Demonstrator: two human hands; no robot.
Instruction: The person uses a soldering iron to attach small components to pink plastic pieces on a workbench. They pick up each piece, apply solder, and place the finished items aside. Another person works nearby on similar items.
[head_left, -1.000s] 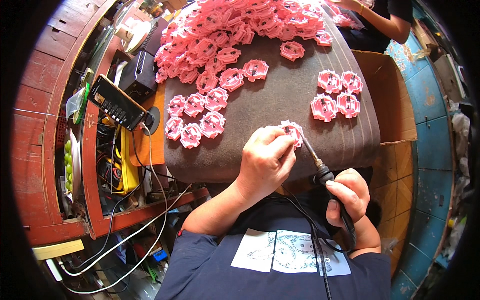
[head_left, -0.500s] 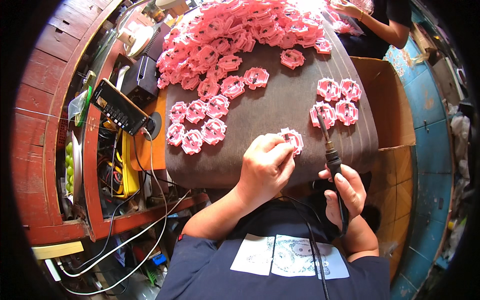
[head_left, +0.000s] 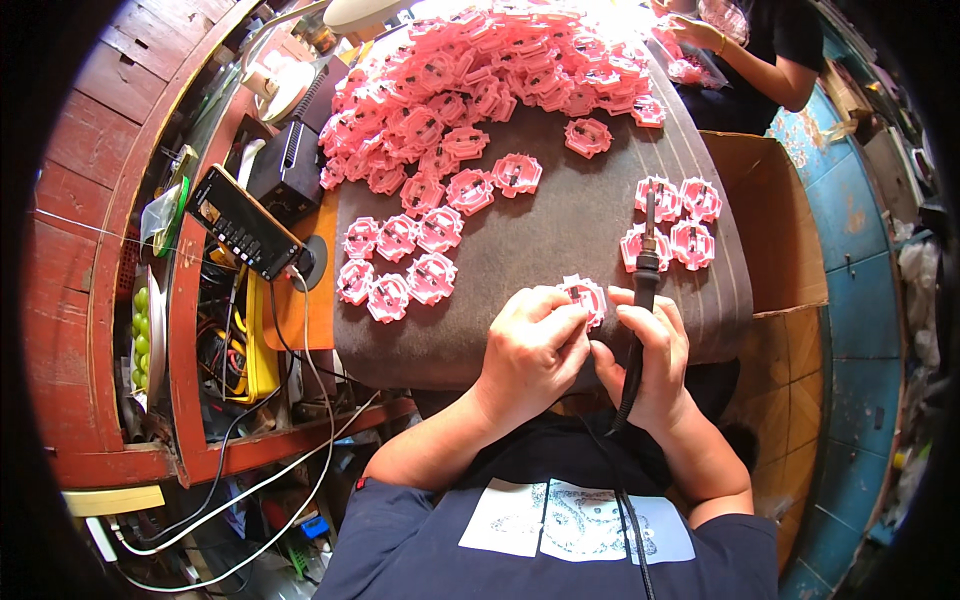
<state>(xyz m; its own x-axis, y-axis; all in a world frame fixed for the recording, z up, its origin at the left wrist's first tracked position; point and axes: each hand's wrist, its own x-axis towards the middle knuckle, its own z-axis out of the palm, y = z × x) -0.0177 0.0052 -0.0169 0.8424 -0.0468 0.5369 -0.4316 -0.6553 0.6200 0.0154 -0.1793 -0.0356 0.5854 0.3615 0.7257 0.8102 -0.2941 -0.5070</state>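
Pink piece (head_left: 590, 298) near the middle, one of many.
The left hand (head_left: 530, 342) has its grip pinched tight on it; the right hand (head_left: 655, 368) has a soldering iron (head_left: 646, 268) tucked in its grip, thumb and pointer apart. Four pieces (head_left: 692, 245) sit right, six pieces (head_left: 397, 238) left, a big heap (head_left: 470, 75) on top; which are finished, I can't tell.
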